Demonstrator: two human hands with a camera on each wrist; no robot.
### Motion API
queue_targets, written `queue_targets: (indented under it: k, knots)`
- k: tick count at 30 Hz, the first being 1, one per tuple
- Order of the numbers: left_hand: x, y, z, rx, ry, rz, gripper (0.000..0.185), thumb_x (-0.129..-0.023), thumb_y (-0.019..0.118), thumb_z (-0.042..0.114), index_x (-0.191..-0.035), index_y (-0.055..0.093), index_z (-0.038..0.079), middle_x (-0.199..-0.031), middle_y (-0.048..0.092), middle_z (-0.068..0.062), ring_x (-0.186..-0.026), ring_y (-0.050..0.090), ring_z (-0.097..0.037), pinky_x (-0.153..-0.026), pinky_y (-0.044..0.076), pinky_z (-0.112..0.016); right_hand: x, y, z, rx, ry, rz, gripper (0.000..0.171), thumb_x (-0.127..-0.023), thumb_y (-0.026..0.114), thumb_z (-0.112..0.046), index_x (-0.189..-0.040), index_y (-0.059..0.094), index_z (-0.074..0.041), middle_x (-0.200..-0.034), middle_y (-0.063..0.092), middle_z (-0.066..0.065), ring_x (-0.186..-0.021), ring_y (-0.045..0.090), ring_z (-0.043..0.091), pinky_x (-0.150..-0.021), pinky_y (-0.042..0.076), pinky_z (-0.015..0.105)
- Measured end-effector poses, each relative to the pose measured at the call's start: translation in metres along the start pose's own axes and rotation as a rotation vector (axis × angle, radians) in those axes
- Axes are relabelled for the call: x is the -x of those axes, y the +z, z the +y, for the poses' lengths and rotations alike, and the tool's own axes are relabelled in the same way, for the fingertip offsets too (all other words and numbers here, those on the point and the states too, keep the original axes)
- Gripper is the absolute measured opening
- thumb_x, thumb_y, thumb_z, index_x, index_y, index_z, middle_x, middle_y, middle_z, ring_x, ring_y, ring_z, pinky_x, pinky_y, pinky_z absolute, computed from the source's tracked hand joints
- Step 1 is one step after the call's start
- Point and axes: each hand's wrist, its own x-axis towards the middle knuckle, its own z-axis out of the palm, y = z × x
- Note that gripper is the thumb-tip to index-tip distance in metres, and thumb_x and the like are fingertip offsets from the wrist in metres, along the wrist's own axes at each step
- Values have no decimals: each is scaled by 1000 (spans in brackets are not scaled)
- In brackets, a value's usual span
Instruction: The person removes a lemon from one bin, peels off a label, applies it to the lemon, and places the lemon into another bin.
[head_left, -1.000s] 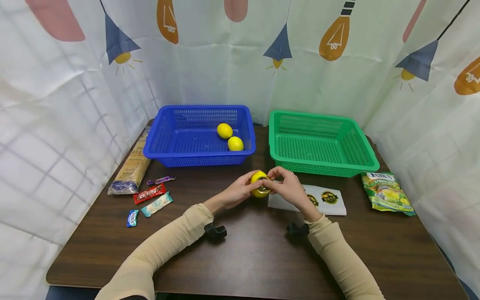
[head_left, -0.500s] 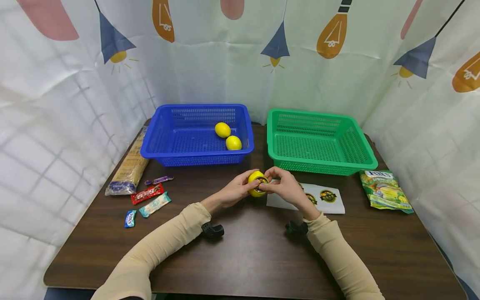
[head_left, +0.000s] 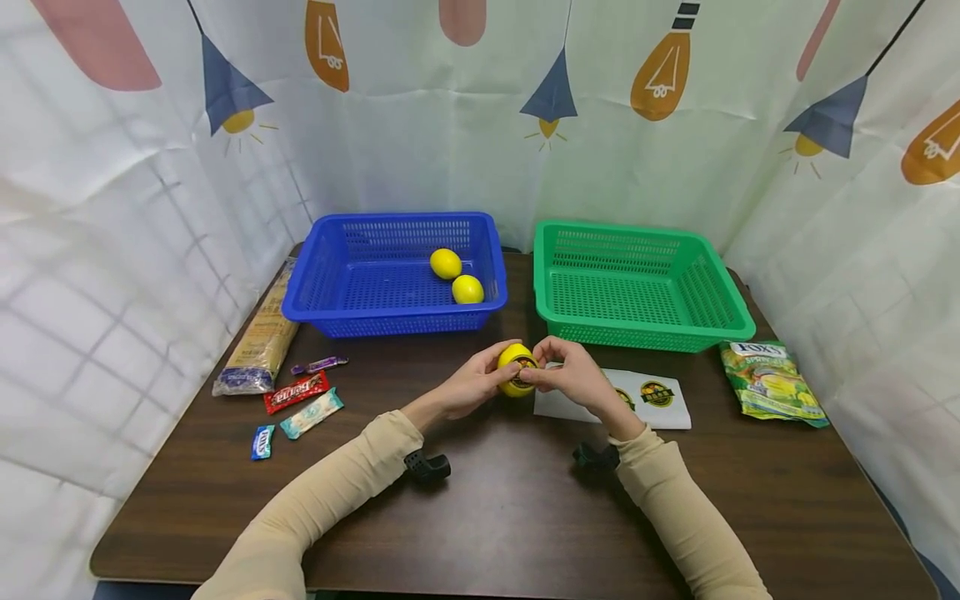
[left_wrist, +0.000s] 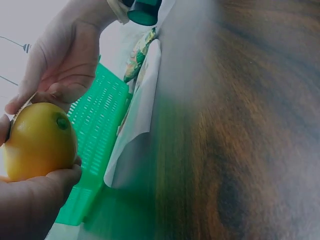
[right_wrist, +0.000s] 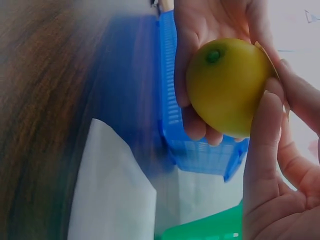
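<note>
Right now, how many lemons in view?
3: one lemon in the left hand; a farther lemon and a nearer lemon in the right part of the blue basket, whose near side could hide more.

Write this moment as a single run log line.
left hand: holds lemon | right hand: fingers touch round sticker on lemon | blue basket: two more lemons | sticker sheet: on table

held yellow lemon (right_wrist: 225,92), round dark sticker (head_left: 527,362) against its side
</note>
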Motion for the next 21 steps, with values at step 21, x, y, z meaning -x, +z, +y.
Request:
queue_targets:
  k: [21]
  knots:
    - [-1,3,-1,138,89,-92,61,-107,43,31,-157,18,8,-140,40,-9,-119,51,-12,-101,49,-23,3,-7,-2,-31,-82,-15,27,-88,75,-21,-93,53,-5,-80,54,1,-59,57,9,-59,56,36]
